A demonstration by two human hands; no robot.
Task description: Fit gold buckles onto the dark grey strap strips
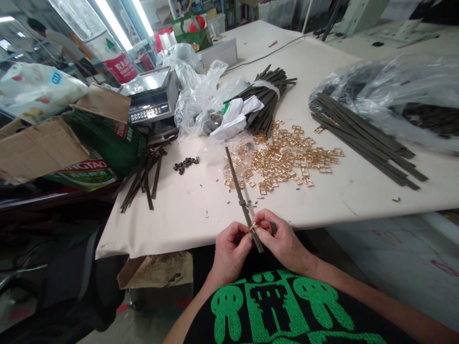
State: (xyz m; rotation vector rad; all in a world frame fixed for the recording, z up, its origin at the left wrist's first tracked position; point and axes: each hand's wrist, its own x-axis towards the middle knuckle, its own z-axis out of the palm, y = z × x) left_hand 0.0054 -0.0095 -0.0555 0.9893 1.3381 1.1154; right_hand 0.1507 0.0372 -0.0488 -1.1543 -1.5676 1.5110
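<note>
A dark strap (234, 177) stretches from the table toward me, with a small dark loop (242, 203) around it partway along. At its near end, both hands meet at a gold buckle (253, 227). My left hand (231, 251) pinches the buckle and strap from the left, thumb and forefinger closed. From the right, my right hand (281, 241) also pinches there, with a bit of dark strap showing between its fingers. Just beyond lies a spread heap of gold rectangular buckles (279, 160).
A tied bundle of dark straps (267, 102) lies behind the buckles, and loose straps (362, 136) lie at right by a plastic bag (394, 91). Small dark loops (185, 164) and more straps (147, 179) are at left. A scale (150, 100) and a cardboard box (46, 143) stand farther left.
</note>
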